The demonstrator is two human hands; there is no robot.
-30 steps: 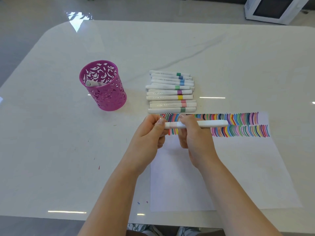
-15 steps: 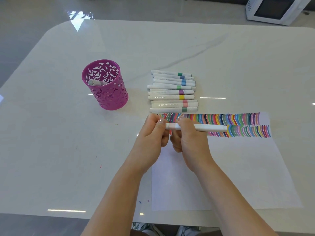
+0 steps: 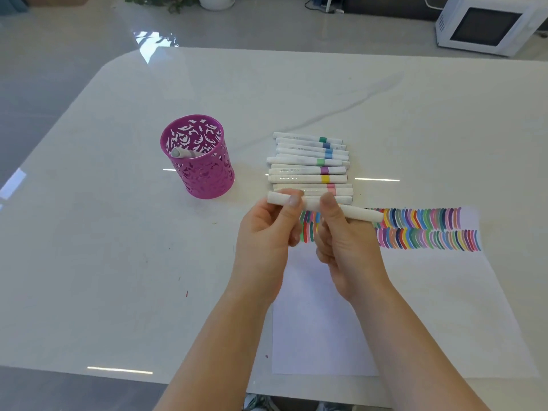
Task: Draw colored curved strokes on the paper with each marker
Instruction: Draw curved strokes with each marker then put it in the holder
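Left hand (image 3: 267,232), right hand (image 3: 347,241) gripping marker (image 3: 361,213), its colour hidden

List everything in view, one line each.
table: one, white, glossy, fills most of the view
cup: one, magenta, cut-out wall, left of centre
cup marker: one, white, leaning inside the cup
marker row: about ten, white with coloured bands, lying right of the cup
paper: one, white, near right part of the table
strokes: two rows, many colours, along the paper's far edge
microwave: one, white, beyond the table, top right
plant pot: one, white, top edge, cropped
held marker: one, white, over the paper's far left corner
left hand: pinches the held marker's left end
right hand: grips its middle
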